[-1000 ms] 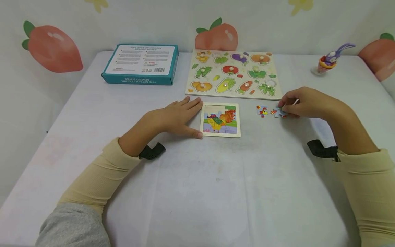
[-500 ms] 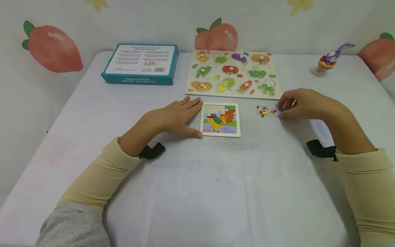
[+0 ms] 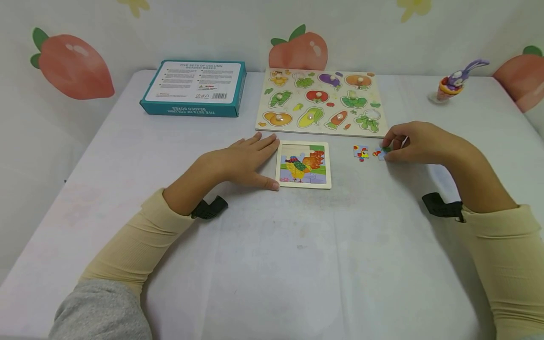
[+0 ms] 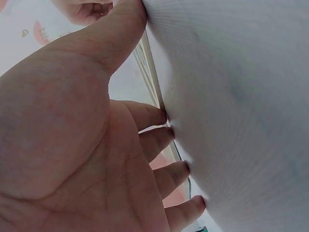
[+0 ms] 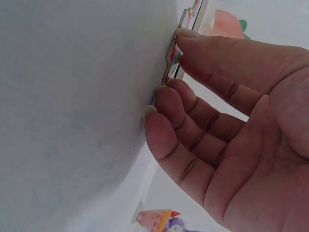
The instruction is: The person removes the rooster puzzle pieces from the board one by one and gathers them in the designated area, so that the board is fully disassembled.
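A small jigsaw tray point(image 3: 329, 165) with a pale wooden rim holds pieces that make a colourful bird picture; bare wood shows at its upper left. Beside its left edge, my left hand point(image 3: 238, 163) rests on the table with fingers spread, fingertips and thumb at the rim. My right hand point(image 3: 425, 144) pinches a blue jigsaw piece point(image 3: 380, 154) on the table between thumb and forefinger, which cover part of it. In the right wrist view the thumb point(image 5: 188, 34) lies along that piece's edge, the other fingers curled. Just left lies another jigsaw piece point(image 3: 360, 152), apart from it.
Behind the tray lies a vegetable peg puzzle board point(image 3: 318, 101) with knobs. A teal and white box point(image 3: 193, 87) stands at the back left. At the back right is a small purple rabbit figure in a cup point(image 3: 451, 87). The wall has peach prints.
My right hand has shifted slightly left and its fingers cover more of the blue jigsaw piece, whose visible outline differs. The left hand and the tray stay where they were.
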`<state>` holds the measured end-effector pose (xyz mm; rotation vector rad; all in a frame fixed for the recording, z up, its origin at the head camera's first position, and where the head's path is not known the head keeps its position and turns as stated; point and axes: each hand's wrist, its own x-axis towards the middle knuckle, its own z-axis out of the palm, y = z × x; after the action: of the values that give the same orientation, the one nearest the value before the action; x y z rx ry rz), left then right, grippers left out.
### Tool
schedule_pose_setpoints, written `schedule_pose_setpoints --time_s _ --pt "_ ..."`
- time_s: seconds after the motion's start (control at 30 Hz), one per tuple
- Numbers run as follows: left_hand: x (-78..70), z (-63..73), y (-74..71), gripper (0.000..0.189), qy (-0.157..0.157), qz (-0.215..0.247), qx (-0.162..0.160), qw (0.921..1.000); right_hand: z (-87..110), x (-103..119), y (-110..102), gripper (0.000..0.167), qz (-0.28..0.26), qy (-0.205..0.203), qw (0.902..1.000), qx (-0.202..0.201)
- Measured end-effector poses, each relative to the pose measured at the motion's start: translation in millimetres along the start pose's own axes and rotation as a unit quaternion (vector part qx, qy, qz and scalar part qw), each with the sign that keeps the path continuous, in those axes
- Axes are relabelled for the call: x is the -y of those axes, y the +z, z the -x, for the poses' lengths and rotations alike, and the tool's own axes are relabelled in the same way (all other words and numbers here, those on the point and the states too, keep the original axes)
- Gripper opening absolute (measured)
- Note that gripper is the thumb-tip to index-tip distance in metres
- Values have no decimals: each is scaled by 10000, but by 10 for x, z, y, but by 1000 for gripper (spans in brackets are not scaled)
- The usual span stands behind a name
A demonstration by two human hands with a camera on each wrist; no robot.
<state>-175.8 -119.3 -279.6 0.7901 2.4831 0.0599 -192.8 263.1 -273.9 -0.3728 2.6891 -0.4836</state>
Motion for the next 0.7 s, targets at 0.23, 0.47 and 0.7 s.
schedule_pose_setpoints --time_s 0.23,0.47,0.7 --pt "7 -14 -1 111 16 -23 41 10000 26 120 -33 27 207 -43 9998 -63" --pt "4 -11 5 111 -42 -66 31 10000 -53 573 30 26 159 -601 9980 -88" --pt "-9 -6 11 112 -28 -36 -27 10000 -255 965 198 24 338 -1041 9939 126"
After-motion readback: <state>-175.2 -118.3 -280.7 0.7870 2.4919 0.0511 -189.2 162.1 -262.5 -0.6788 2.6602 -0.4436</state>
